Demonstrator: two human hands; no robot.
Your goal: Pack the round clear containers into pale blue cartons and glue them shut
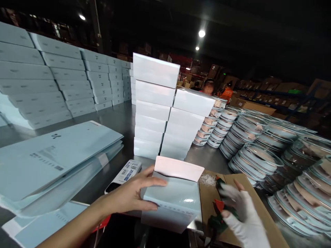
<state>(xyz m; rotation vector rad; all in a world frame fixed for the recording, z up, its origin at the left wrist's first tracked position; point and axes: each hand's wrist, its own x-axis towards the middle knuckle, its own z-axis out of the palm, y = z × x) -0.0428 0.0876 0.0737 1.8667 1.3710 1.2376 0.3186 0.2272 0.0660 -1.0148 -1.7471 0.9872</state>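
Note:
In the middle of the head view is a glossy pale blue box (176,196) with its pinkish-white end flap (178,168) raised. My left hand (138,191) grips its left side, thumb in front and fingers over the top edge. My right hand (239,206), in a white glove with bare fingertips, is motion-blurred with its fingers apart. It hovers by a dark green tool with an orange tip (219,205), likely a hot glue gun. A second orange tip (217,177) shows behind it. Underneath lies brown cardboard (207,199) with clear scraps (207,179).
White boxes (155,93) are stacked ahead, with more rows (64,75) at the left. Flat pale blue sheets (59,151) lie at left, near a white labelled device (126,174). Stacked clear round containers (256,158) line the right. People (227,91) are in the background.

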